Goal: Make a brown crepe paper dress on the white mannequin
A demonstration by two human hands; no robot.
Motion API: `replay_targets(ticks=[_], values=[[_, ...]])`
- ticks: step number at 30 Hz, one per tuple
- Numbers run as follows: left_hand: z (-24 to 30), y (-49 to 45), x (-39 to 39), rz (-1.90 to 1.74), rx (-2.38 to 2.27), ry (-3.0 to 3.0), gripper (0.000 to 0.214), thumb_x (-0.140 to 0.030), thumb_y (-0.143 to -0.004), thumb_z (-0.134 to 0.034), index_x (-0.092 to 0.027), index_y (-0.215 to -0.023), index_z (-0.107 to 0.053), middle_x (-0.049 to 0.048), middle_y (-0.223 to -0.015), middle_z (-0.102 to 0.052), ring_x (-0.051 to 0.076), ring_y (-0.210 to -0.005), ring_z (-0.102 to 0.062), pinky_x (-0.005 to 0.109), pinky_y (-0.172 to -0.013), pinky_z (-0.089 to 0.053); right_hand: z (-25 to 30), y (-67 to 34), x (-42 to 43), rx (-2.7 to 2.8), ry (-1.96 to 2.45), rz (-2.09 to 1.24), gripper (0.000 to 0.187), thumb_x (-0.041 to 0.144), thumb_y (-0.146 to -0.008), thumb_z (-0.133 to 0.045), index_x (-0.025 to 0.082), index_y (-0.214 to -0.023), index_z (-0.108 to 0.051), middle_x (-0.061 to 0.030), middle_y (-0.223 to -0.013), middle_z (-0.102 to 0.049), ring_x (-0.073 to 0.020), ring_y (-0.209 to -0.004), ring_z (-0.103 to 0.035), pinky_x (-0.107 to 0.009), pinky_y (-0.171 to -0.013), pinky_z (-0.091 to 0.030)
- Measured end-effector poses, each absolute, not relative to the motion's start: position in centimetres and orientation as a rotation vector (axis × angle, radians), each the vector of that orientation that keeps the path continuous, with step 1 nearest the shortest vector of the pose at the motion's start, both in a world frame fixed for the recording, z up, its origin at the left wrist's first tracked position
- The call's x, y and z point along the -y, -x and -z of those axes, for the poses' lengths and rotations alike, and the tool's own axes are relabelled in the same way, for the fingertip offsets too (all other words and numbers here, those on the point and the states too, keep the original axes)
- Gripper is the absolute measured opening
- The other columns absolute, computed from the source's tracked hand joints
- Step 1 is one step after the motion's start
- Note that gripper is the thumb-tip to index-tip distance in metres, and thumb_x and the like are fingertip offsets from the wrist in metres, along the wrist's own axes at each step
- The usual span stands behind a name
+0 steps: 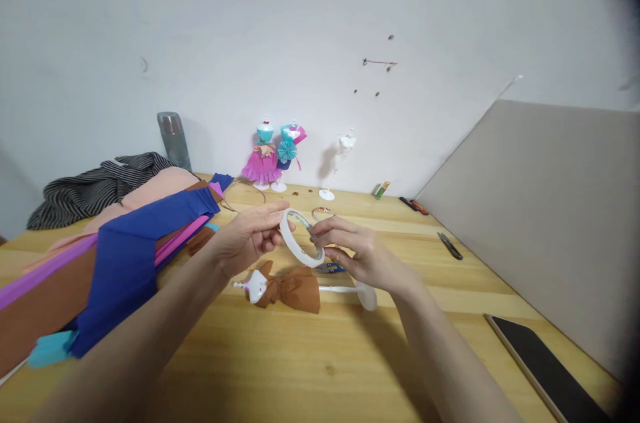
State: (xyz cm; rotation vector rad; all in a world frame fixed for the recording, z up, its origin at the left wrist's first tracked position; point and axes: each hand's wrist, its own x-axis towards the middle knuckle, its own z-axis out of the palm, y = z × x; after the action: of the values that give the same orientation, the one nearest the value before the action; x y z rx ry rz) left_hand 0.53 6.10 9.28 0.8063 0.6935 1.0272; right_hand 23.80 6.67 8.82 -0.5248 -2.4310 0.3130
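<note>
A roll of white tape (pixel 296 246) is held up between both hands over the table. My left hand (pixel 255 230) pinches its upper left edge with thumb and fingers. On the other side, my right hand (pixel 353 248) grips the lower right rim, some fingers reaching into the ring. Beneath them a small white dress form (pixel 257 286) lies on its side, wrapped in a brown crepe-paper dress (pixel 295 290), its stand pointing right. Blue-handled scissors or pliers (pixel 331 268) lie just behind it, partly hidden by the right hand.
Folded crepe paper (pixel 130 250) and a striped cloth (pixel 110 186) cover the left side, near a flask (pixel 174 140). Two dressed forms (pixel 263 163) and a bare form (pixel 345 146) stand by the wall. At right lie a phone (pixel 545 366), a dark cutter (pixel 450 246) and a glue stick (pixel 382 190).
</note>
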Motion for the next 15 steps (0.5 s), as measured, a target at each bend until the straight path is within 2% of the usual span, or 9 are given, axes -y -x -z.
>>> replay_targets(ticks=[4, 8, 11, 15], values=[[-9.9, -1.0, -5.2, -1.056, -0.755, -0.833, 0.051, -0.012, -0.077, -0.066, -0.013, -0.127, -0.053, 0.0038, -0.076, -0.068, 0.005, -0.05, -0.054, 0.013, -0.043, -0.038, -8.8, -23.7, -6.4, 2.471, 0.625, -0.32, 0.025, 0.004, -0.085, -0.046, 0.019, -0.099, -0.062, -0.0136, -0.114, -0.066, -0.0214, -0.108, -0.061, -0.039, -0.089, -0.052], [-10.0, -1.4, -4.8, -1.038, -0.771, -0.885, 0.063, -0.013, -0.075, -0.067, -0.011, -0.134, -0.046, 0.0013, -0.068, -0.065, 0.005, -0.048, -0.052, 0.013, -0.041, -0.035, -9.0, -23.7, -6.1, 2.585, 0.641, -0.391, 0.051, -0.004, -0.071, -0.044, 0.019, -0.112, -0.062, -0.0124, -0.13, -0.059, -0.0233, -0.124, -0.053, -0.045, -0.102, -0.044], [-9.7, -1.7, -4.6, -1.014, -0.759, -0.907, 0.066, -0.016, -0.075, -0.069, -0.012, -0.136, -0.044, 0.0009, -0.067, -0.065, 0.005, -0.048, -0.052, 0.013, -0.042, -0.034, -9.2, -24.0, -6.2, 2.587, 0.618, -0.503, 0.064, -0.005, -0.063, -0.042, 0.02, -0.119, -0.061, -0.0109, -0.137, -0.054, -0.0236, -0.131, -0.045, -0.048, -0.108, -0.035], [-9.7, -1.8, -4.3, -0.994, -0.732, -0.894, 0.061, -0.018, -0.074, -0.069, -0.014, -0.132, -0.049, 0.0009, -0.067, -0.065, 0.005, -0.048, -0.052, 0.013, -0.042, -0.035, -9.4, -25.0, -6.7, 2.566, 0.526, -0.741, 0.066, -0.002, -0.063, -0.046, 0.021, -0.125, -0.056, -0.0098, -0.147, -0.042, -0.0245, -0.139, -0.031, -0.05, -0.112, -0.025]])
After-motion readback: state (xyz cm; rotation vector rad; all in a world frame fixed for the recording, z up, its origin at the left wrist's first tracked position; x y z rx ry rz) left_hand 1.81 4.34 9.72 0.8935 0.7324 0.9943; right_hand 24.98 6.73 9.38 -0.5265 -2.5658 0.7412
